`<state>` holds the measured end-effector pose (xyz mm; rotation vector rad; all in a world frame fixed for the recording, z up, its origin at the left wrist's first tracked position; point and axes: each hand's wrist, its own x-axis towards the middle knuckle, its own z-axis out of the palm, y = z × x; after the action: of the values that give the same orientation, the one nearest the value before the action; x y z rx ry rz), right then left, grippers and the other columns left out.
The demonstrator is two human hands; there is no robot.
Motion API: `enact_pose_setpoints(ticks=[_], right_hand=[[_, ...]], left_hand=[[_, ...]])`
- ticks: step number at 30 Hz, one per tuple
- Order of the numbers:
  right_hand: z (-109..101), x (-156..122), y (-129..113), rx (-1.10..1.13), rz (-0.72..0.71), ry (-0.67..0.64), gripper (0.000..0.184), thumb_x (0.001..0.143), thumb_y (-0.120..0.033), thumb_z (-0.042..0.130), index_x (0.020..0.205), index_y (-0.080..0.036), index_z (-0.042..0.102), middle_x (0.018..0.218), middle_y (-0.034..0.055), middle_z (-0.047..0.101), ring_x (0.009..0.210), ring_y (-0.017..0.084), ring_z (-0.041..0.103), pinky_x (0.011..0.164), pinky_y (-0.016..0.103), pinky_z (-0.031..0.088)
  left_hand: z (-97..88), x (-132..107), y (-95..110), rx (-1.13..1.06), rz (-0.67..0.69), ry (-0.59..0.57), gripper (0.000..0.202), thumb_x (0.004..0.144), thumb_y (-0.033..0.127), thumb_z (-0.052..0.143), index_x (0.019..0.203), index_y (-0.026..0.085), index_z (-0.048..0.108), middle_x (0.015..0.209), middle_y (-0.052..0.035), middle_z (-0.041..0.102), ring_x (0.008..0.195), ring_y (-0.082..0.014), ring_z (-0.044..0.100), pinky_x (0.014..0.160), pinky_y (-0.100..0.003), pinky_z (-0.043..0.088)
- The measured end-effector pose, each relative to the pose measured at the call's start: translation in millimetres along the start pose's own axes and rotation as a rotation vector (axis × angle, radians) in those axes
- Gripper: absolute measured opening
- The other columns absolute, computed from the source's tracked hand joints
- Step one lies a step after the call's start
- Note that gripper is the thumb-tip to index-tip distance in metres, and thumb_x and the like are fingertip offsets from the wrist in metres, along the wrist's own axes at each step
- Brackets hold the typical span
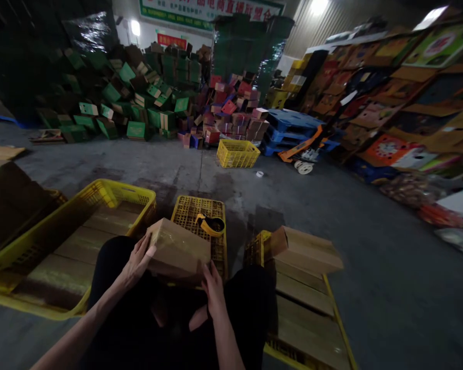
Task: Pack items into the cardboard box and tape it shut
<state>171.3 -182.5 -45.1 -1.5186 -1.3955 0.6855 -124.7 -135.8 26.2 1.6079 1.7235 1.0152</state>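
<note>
A brown cardboard box (181, 246) with shiny clear tape on its top is tilted between my two hands, over my lap. My left hand (137, 259) presses on its left end, thumb on the top edge. At the lower right corner, my right hand (213, 288) grips the box with its fingers along the side. Just beyond the box lies an upturned yellow crate (198, 203), with a yellow and black tape dispenser (211, 225) resting on it.
Left stands a yellow crate (129, 194) holding several taped boxes. Another yellow crate (341, 329) with boxes is at my right, one box (308, 249) lying crosswise on top. Further off are a small yellow crate (238, 154), a pallet jack (303, 146) and piled green cartons (137, 129).
</note>
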Motion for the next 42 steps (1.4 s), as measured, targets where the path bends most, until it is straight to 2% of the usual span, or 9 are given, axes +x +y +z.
enact_pose_setpoints(ticks=[3, 6, 10, 13, 18, 21, 29, 33, 42], right_hand=[[-21.3, 9.4, 8.0, 0.047, 0.211, 0.049, 0.075, 0.092, -0.068, 0.053, 0.149, -0.019, 0.051, 0.131, 0.0152, 0.068, 0.117, 0.03, 0.068, 0.094, 0.046, 0.055], [-32.6, 5.6, 19.0, 0.017, 0.228, 0.092, 0.075, 0.09, -0.066, 0.058, 0.148, -0.019, 0.053, 0.136, 0.0145, 0.066, 0.122, 0.03, 0.065, 0.097, 0.045, 0.054], [-26.4, -14.7, 29.1, -0.119, 0.232, 0.044, 0.085, 0.09, -0.068, 0.056, 0.156, -0.016, 0.04, 0.152, 0.0193, 0.049, 0.139, 0.032, 0.051, 0.106, 0.05, 0.048], [-15.4, -22.2, 25.7, -0.277, 0.25, 0.018, 0.092, 0.094, -0.071, 0.043, 0.159, -0.007, 0.029, 0.162, 0.0252, 0.029, 0.15, 0.036, 0.032, 0.113, 0.058, 0.038], [-3.9, -17.9, 0.6, -0.658, 0.127, -0.032, 0.089, 0.1, -0.068, 0.025, 0.158, 0.0, 0.027, 0.165, 0.025, 0.018, 0.155, 0.04, 0.011, 0.116, 0.068, 0.023], [-0.5, -17.5, -13.9, -0.838, 0.085, -0.097, 0.086, 0.102, -0.064, 0.017, 0.159, -0.001, 0.024, 0.167, 0.0204, 0.017, 0.156, 0.037, 0.008, 0.119, 0.066, 0.017], [13.6, -15.1, -21.1, -0.901, -0.046, -0.153, 0.084, 0.102, -0.064, 0.024, 0.157, 0.0, 0.033, 0.164, 0.0222, 0.026, 0.153, 0.04, 0.02, 0.12, 0.061, 0.022], [26.2, -14.9, -21.8, -0.842, -0.15, -0.175, 0.078, 0.103, -0.061, 0.027, 0.155, -0.004, 0.038, 0.161, 0.0218, 0.033, 0.152, 0.038, 0.025, 0.12, 0.058, 0.026], [30.6, -16.1, -23.7, -0.738, -0.281, -0.282, 0.064, 0.106, -0.051, 0.03, 0.157, -0.013, 0.038, 0.161, 0.0154, 0.036, 0.152, 0.032, 0.029, 0.119, 0.055, 0.031]], left_hand=[[17.4, -3.6, -1.4, -0.193, -0.132, -0.143, 0.071, 0.1, 0.064, 0.038, 0.153, 0.019, 0.044, 0.158, -0.0138, 0.044, 0.148, -0.0319, 0.038, 0.12, -0.051, 0.034], [46.1, -11.4, -6.1, -0.38, -0.263, -0.218, 0.07, 0.1, 0.065, 0.034, 0.15, 0.018, 0.048, 0.152, -0.0126, 0.052, 0.142, -0.0322, 0.047, 0.115, -0.05, 0.042], [79.7, -19.7, -21.4, -0.406, -0.291, -0.198, 0.068, 0.101, 0.06, 0.036, 0.15, 0.013, 0.046, 0.144, -0.0162, 0.06, 0.133, -0.0316, 0.057, 0.11, -0.046, 0.047], [91.9, -26.2, -34.0, -0.23, -0.221, -0.104, 0.073, 0.099, 0.053, 0.047, 0.155, 0.009, 0.034, 0.15, -0.0225, 0.051, 0.14, -0.0342, 0.049, 0.113, -0.05, 0.043], [96.7, -44.1, -39.3, 0.123, 0.165, -0.008, 0.075, 0.101, 0.043, 0.047, 0.162, 0.014, 0.016, 0.168, -0.0208, 0.017, 0.154, -0.0332, 0.018, 0.12, -0.054, 0.033], [97.0, -53.3, -31.0, 0.348, 0.295, 0.016, 0.076, 0.101, 0.041, 0.046, 0.163, 0.014, 0.012, 0.169, -0.0195, 0.013, 0.155, -0.0354, 0.014, 0.119, -0.057, 0.033], [121.6, -60.7, -1.1, 0.609, 0.393, 0.005, 0.074, 0.097, 0.041, 0.052, 0.159, 0.009, 0.03, 0.166, -0.0219, 0.023, 0.154, -0.0381, 0.018, 0.121, -0.058, 0.025], [133.3, -64.4, 8.2, 0.629, 0.426, -0.043, 0.065, 0.095, 0.023, 0.051, 0.158, 0.02, 0.037, 0.169, -0.0156, 0.017, 0.155, -0.038, 0.013, 0.121, -0.056, 0.023], [113.8, -62.0, 5.2, 0.672, 0.482, -0.142, 0.067, 0.095, 0.024, 0.049, 0.159, 0.031, 0.033, 0.168, -0.0073, 0.024, 0.154, -0.0336, 0.024, 0.121, -0.059, 0.019]])
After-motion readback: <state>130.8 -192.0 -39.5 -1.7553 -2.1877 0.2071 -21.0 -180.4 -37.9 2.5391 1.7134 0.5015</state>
